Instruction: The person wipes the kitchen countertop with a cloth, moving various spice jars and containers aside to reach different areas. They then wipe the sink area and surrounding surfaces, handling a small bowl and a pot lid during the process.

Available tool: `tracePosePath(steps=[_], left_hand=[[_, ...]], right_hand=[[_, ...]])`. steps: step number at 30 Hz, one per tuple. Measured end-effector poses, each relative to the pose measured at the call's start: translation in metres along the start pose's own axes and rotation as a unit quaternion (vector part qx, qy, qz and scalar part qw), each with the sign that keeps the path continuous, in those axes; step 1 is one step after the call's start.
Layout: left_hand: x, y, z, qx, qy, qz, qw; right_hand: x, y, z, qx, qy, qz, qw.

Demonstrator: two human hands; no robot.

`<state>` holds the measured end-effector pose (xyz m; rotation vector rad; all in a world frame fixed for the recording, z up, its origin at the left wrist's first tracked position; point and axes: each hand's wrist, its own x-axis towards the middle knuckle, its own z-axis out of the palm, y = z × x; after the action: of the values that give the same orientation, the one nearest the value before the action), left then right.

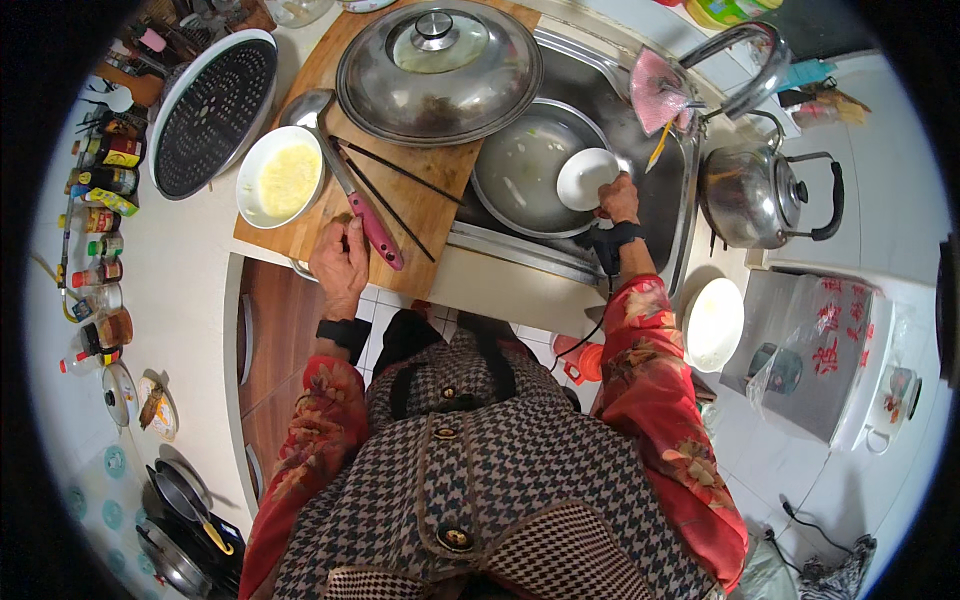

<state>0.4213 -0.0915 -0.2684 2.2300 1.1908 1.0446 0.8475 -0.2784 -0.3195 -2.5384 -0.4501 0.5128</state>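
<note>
With my right hand [619, 198] I grip the rim of a small white bowl [586, 180], held over a metal basin [517, 161] of cloudy water in the sink. My left hand [341, 257] is at the front edge of a wooden cutting board [420, 259], its fingers curled beside the pink handle of a ladle [375, 231]; whether it holds the handle is unclear. Left of the ladle, a white bowl [246, 180] contains a yellow, beaten-egg-like mixture. Two dark chopsticks [386, 202] lie right of the ladle. A large steel lid [360, 90] covers the board's back part.
A pink cloth [660, 90] hangs at the faucet [772, 67]. Right of the sink stand a steel kettle [750, 195] and a white bowl [714, 324]. A black perforated steamer tray [217, 112] leans at the left, near several seasoning bottles [101, 281].
</note>
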Motion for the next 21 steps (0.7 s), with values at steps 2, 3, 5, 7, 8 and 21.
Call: tracePosePath(steps=[2,3,5,7,8,21], left_hand=[[0.002,0.003,-0.003,0.023,-0.028,-0.014,0.999],[0.003,0.004,-0.005,0.007,-0.023,0.007,1.000],[0.003,0.008,-0.004,-0.027,-0.004,0.019,0.999],[0.004,0.009,-0.005,-0.023,-0.012,0.021,0.999],[0.006,0.009,-0.005,-0.020,-0.017,0.024,0.999],[0.004,-0.003,-0.004,0.009,-0.039,0.044,0.998]], right_hand=[[0.002,0.007,0.014,-0.027,0.036,0.012,0.999],[0.002,0.010,0.020,-0.039,0.039,-0.025,0.998],[0.004,0.014,0.032,-0.077,0.045,-0.066,0.994],[0.009,0.014,0.043,-0.038,0.043,-0.065,0.996],[0.012,0.015,0.047,-0.038,0.032,-0.057,0.997],[0.047,0.005,0.026,-0.195,-0.022,-0.069,0.978]])
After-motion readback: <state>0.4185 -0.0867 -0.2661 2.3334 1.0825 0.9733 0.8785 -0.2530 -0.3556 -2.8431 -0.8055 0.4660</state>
